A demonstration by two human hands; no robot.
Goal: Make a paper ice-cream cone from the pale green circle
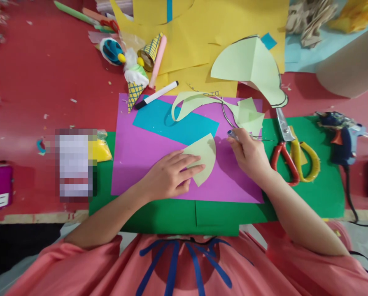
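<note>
My left hand [174, 174] lies with its fingers spread on a small pale-green fan-shaped paper piece [207, 158], pressing it against a purple sheet [147, 164]. To the right, my right hand [252, 156] is closed around a pen [232, 134]; only its blue end pokes out, and the rest is hidden in my fist. Beyond the hands, a curved pale-green paper strip [199, 100] and a pale-green scrap [250, 117] rest near a blue paper piece [171, 123]. A black-and-white marker [157, 94] lies across the top edge of the purple sheet.
Scissors with red and yellow handles [285, 158] and a blue glue gun [344, 142] lie on the right. Paper ice-cream cones [136, 88] stand out at upper left. A larger pale-green cutout [248, 61] sits on yellow sheets [184, 53]. Green paper [171, 216] lies underneath.
</note>
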